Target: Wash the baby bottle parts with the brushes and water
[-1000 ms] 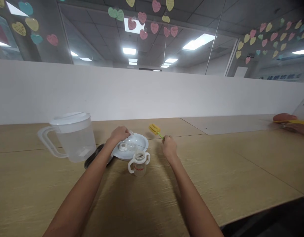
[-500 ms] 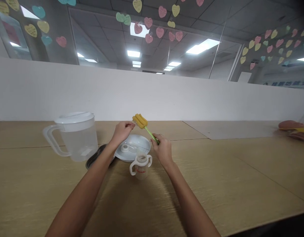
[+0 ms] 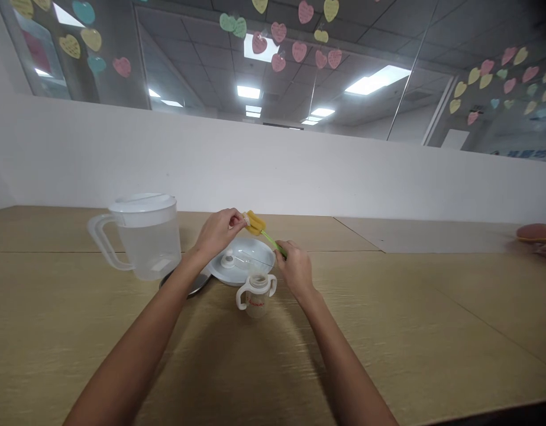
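My right hand [image 3: 294, 266] grips the green handle of a sponge bottle brush [image 3: 256, 222], its yellow head tilted up to the left. With thumb and fingers closed, my left hand [image 3: 222, 231] pinches a small translucent piece [image 3: 246, 219] against the tip of the yellow sponge. That piece is too small to identify surely. Below the hands stands an open clear baby bottle [image 3: 257, 302] with two white side handles. Just behind it, a white dish [image 3: 219, 271] holds a small white cap-like part [image 3: 228, 259] and a clear part.
On the left stands a lidded clear plastic pitcher [image 3: 151, 242] holding water. A dark metal tray [image 3: 199, 285] lies partly hidden under my left forearm. At the far right table edge is a blurred reddish-brown object [image 3: 536, 232] with yellow. A white wall [image 3: 277, 171] rises behind the wooden table.
My left hand has moved slightly right, bringing the small translucent piece onto the sponge tip. The brush stays in my right hand. The whole view has shifted a little.
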Tool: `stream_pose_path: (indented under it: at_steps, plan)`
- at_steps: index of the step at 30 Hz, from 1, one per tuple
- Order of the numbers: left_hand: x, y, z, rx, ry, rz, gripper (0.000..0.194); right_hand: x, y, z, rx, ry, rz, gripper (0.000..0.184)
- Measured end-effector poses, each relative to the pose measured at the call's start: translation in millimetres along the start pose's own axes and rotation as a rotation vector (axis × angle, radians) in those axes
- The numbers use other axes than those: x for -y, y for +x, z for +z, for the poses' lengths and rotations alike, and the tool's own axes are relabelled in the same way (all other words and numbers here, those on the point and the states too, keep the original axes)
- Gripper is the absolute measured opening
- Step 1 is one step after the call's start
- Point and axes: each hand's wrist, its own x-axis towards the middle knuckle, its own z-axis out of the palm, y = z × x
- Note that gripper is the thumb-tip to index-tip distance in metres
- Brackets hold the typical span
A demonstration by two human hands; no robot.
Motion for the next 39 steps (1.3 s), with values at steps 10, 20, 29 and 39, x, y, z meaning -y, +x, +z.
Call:
stream_pose_path:
  at_steps: [10,20,29,39]
  plan:
    - [-5.4,-2.7,-5.8,0.104,0.263,-0.08,0.024,3.8,-3.0,0.4,0.082,-0.238,-0.07,0.024]
    - [14.3,-0.9,-25.2,0.23,0.224,-0.171,0.037,6.2,-5.1,-0.7,0.065,-0.239,-0.125,0.025]
    - [68.0,-7.4,-34.3,0.374,0.181,-0.47,0.029,1.8,-3.3,1.8,0.028,-0.188,-0.044,0.026]
    - [104.3,-27.1,-8.1,0.701,0.208,-0.721,0.015,-1.0,-2.8,4.3,0.048,-0.195,-0.021,0.024]
